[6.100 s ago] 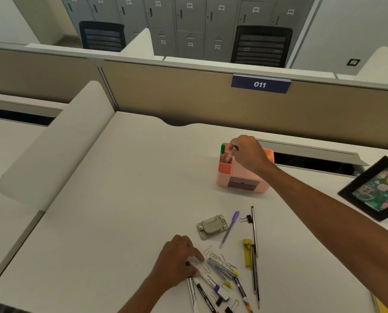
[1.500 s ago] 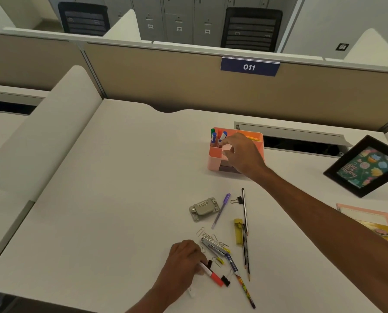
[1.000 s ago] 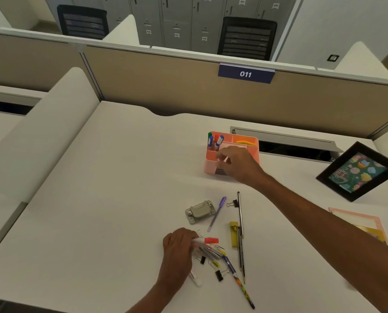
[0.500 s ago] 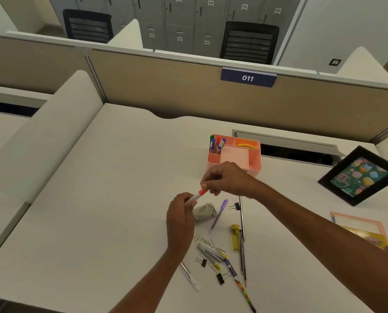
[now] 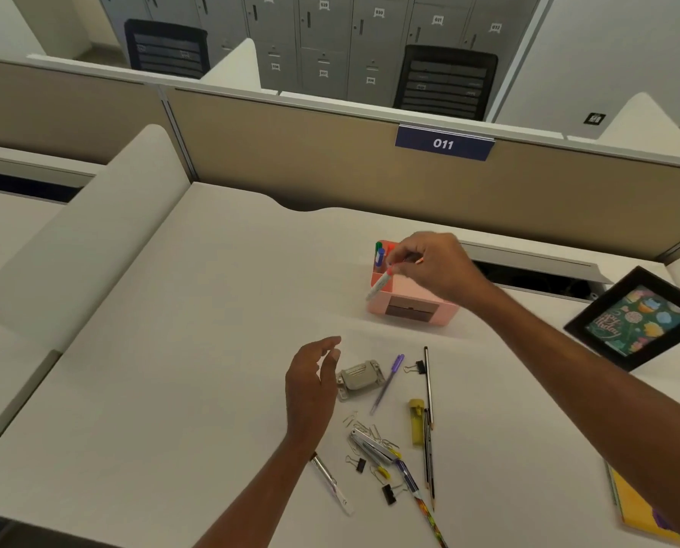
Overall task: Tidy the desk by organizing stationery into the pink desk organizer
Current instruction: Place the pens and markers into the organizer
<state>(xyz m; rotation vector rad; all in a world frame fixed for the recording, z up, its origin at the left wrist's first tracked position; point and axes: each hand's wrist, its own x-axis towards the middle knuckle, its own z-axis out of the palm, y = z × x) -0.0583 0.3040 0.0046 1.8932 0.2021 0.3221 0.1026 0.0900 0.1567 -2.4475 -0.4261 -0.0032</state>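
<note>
The pink desk organizer (image 5: 411, 308) stands at the desk's far middle, with green and blue markers (image 5: 378, 253) upright in its back left slot. My right hand (image 5: 435, 267) hovers over it and pinches a white marker with a red cap (image 5: 380, 282), tilted down to the left. My left hand (image 5: 310, 379) hangs above the desk with relaxed fingers, holding nothing, beside a grey stapler (image 5: 358, 379). Loose on the desk lie a purple pen (image 5: 388, 383), pencils (image 5: 428, 389), a yellow lighter-like item (image 5: 416, 421), paper clips (image 5: 370, 431), binder clips and a white pen (image 5: 332, 484).
A black picture frame (image 5: 643, 318) leans at the right. A yellow notebook (image 5: 639, 504) lies at the near right edge. A cable slot (image 5: 536, 270) runs behind the organizer, in front of the beige partition (image 5: 310, 160). A white side divider (image 5: 81, 239) bounds the left.
My left hand passed the red-capped marker to my right hand and let go. My right hand carried it up over the organizer; my left hand dropped back toward the stapler.
</note>
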